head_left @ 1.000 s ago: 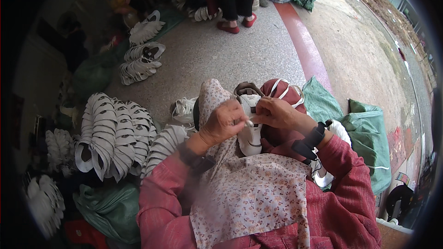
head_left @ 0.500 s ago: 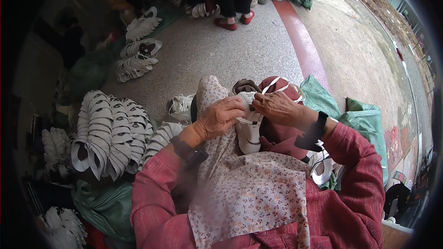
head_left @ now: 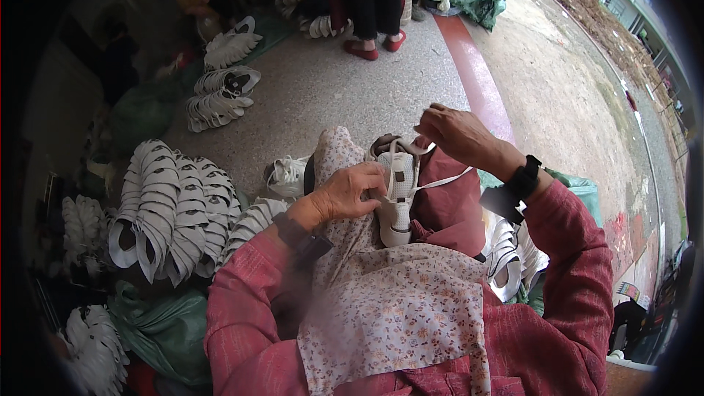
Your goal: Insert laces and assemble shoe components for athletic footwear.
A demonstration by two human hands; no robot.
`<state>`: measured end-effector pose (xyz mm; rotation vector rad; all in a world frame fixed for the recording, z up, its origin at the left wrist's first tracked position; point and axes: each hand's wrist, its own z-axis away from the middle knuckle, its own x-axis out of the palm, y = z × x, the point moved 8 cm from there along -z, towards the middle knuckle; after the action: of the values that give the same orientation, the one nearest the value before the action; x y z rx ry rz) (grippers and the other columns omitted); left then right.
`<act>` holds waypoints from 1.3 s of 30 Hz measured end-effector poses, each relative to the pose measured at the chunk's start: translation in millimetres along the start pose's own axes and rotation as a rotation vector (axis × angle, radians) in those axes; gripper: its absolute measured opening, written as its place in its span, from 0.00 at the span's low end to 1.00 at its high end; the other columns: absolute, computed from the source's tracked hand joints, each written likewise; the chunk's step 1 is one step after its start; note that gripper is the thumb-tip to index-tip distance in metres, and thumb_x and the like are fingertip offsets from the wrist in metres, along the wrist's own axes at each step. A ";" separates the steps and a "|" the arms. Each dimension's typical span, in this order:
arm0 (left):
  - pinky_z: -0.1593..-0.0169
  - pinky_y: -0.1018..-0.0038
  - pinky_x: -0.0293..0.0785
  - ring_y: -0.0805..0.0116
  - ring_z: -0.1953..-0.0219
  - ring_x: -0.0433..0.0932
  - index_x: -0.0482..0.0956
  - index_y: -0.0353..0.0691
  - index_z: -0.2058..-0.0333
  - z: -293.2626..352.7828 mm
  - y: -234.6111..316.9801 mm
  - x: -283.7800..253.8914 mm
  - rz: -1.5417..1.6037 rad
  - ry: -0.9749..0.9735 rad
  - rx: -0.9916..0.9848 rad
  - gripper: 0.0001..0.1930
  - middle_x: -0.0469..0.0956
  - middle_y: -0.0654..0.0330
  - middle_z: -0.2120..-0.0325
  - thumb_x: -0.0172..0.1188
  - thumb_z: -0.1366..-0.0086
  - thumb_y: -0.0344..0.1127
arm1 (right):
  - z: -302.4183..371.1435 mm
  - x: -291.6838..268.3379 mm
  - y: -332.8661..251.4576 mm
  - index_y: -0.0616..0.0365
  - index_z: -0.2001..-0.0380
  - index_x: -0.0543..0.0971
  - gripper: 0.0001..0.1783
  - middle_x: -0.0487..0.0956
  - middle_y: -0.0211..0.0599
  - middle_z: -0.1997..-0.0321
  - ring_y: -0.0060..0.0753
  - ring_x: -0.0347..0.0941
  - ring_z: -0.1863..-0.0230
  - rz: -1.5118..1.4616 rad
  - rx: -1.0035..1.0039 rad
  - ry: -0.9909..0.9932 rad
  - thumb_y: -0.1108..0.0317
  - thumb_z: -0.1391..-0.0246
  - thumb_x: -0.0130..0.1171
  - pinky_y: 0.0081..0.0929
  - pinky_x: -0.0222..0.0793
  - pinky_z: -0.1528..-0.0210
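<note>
A white mesh shoe upper (head_left: pixel 397 202) with dark slots down its middle and a brownish collar lies on my lap. My left hand (head_left: pixel 350 189) is closed at its left edge, fingertips pinching the side. Up and to the right of the collar, my right hand (head_left: pixel 460 136) is raised with bent fingers pinched together on a white shoelace (head_left: pixel 444 181). One length of lace runs from the upper toward that hand, while another stretch slants across the dark red cloth on my leg. The exact grip of the right fingertips is partly hidden.
Stacks of nested white shoe uppers (head_left: pixel 172 209) stand at my left, beside a green sack (head_left: pixel 165 334). A laced white shoe (head_left: pixel 288 174) sits just ahead. More uppers (head_left: pixel 506 257) lie by my right leg. Ahead stands a person in red shoes (head_left: pixel 361 50).
My right hand has lifted away from the upper, up and to the right, drawing lace along. The left hand stays at the upper's left edge, shifted slightly downward.
</note>
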<state>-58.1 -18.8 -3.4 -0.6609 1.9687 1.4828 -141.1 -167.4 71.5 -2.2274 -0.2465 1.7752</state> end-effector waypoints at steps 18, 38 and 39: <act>0.56 0.68 0.75 0.60 0.58 0.76 0.78 0.40 0.72 6.9 32.0 15.6 -0.303 0.271 0.236 0.08 0.74 0.62 0.66 0.68 0.51 0.27 | 44.1 74.2 -9.7 0.61 0.66 0.76 0.08 0.77 0.47 0.64 0.54 0.75 0.58 -0.386 0.133 -0.022 0.69 0.48 0.57 0.41 0.71 0.55; 0.58 0.67 0.75 0.56 0.59 0.75 0.73 0.40 0.74 0.4 40.4 25.7 -0.297 0.258 0.094 0.08 0.73 0.58 0.67 0.63 0.54 0.25 | 75.7 73.5 30.0 0.59 0.67 0.75 0.07 0.74 0.42 0.68 0.48 0.74 0.65 -0.228 0.105 0.388 0.67 0.45 0.58 0.40 0.69 0.64; 0.58 0.67 0.75 0.56 0.59 0.75 0.73 0.40 0.74 -0.6 43.1 23.8 -0.298 0.248 0.095 0.08 0.73 0.58 0.67 0.63 0.54 0.25 | 76.6 74.2 31.8 0.58 0.67 0.75 0.07 0.74 0.42 0.68 0.47 0.74 0.65 -0.239 0.131 0.390 0.67 0.45 0.59 0.40 0.69 0.65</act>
<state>-104.7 -9.3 9.2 -1.0861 2.0002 1.1660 -199.9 -166.2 -23.0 -2.2808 -0.2884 1.1749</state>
